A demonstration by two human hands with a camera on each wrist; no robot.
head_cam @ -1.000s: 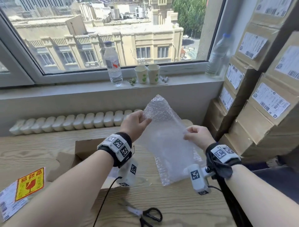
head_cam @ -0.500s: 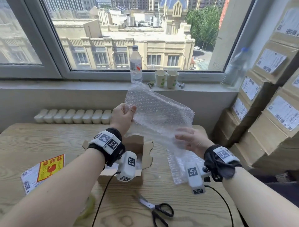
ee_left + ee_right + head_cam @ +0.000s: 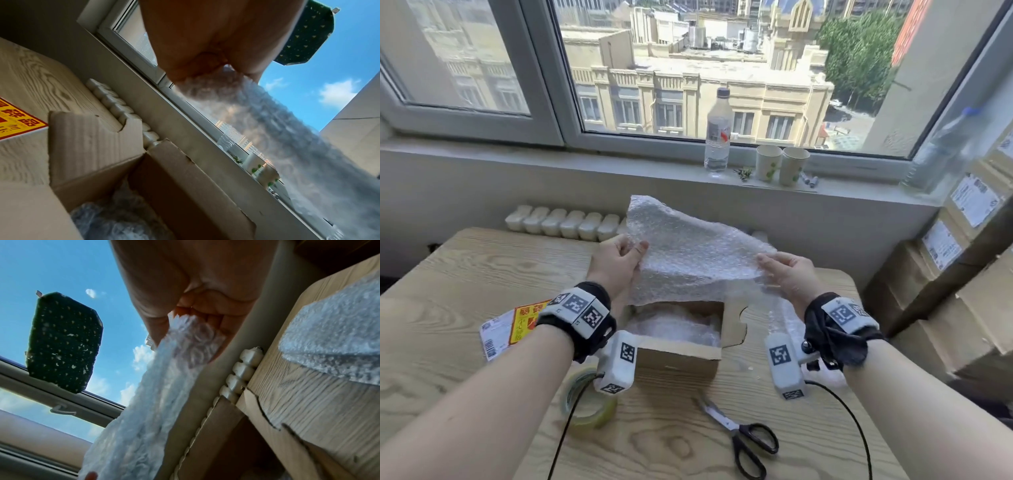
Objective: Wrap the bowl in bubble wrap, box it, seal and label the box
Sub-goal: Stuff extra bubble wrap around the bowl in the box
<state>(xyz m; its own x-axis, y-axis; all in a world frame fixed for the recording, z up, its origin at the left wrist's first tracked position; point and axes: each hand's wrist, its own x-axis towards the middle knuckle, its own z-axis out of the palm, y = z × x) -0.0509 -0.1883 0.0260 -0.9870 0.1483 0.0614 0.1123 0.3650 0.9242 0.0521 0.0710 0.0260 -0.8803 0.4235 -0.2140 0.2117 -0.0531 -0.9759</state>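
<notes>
scissors (image 3: 744, 437) and tape roll (image 3: 589, 401) nearest me on the wood table (image 3: 482, 274), open cardboard box (image 3: 678, 356) with bubble-wrapped stuff inside, my left hand (image 3: 616, 263) and right hand (image 3: 787, 274) both pinching a bubble wrap sheet (image 3: 695, 260) above it, water bottle (image 3: 717, 132) and paper cups (image 3: 780, 166) on the sill

A pale wood-grain surface (image 3: 482, 274) is seen below a window. An open cardboard box (image 3: 678, 363) is set near its middle, with its flaps folded outward and crumpled bubble wrap visible inside. A red-and-yellow label sheet (image 3: 510, 325) is laid flat to the left of the box, just beside it. A roll of clear tape (image 3: 589, 401) is placed in front of the box's left corner, partly hidden by a wrist camera. Black-handled scissors (image 3: 743, 435) are laid in front of the box toward the right, blades pointing at it. A further piece of bubble wrap (image 3: 337, 344) is spread on the surface to the right of the box.
</notes>
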